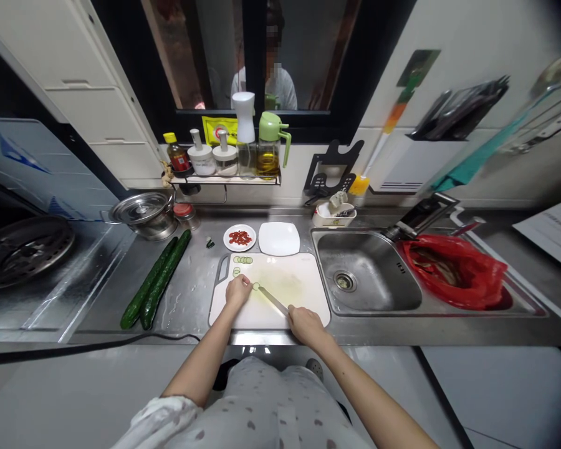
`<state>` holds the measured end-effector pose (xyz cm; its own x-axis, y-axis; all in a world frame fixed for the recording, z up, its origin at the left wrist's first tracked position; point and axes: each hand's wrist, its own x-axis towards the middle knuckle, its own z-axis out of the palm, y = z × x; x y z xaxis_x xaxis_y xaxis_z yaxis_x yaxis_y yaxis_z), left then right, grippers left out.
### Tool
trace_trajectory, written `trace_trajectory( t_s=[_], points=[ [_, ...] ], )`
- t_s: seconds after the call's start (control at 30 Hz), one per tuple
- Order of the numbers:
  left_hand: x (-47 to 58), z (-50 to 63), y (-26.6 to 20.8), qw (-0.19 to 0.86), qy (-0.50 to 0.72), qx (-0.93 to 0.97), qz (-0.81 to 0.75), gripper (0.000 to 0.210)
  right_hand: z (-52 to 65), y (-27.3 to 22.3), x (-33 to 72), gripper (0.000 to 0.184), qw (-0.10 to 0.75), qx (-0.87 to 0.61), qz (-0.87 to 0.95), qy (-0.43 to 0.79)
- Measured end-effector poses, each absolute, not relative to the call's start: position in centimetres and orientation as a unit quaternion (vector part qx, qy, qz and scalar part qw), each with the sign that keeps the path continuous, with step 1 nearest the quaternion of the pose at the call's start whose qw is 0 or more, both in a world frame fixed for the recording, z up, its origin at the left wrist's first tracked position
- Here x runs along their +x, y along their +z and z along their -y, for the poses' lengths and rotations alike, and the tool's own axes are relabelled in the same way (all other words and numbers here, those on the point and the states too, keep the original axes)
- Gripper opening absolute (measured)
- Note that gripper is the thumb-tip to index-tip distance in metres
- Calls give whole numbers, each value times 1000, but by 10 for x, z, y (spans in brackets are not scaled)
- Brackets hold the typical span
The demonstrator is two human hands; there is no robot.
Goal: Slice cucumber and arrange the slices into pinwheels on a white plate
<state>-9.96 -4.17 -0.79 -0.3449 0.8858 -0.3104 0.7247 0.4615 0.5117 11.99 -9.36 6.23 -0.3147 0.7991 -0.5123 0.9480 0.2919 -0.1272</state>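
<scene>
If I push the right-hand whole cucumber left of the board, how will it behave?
The cucumber will probably roll, given its long, rounded shape. It should stay fairly stiff, as it looks thick and nearly straight. It may slip: its skin shines.

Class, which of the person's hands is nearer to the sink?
Right. The right hand, gripping the knife, is just left of the sink's near corner; the left hand is farther left, over the board.
</scene>
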Motion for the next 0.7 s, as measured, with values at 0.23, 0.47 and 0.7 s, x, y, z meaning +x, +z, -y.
trace_trajectory(
  t_s=[0.23,0.47,0.7],
  points=[
    [-101,36,-3,296,114,487,-814,11,87,66,115,30,190,551,-783,-216],
    [-103,36,-7,293,113,492,-812,11,83,66,111,32,188,545,-789,-210],
    [-103,34,-12,287,111,498,-811,12,83,68,108,33,188,549,-787,-210]
  ],
)
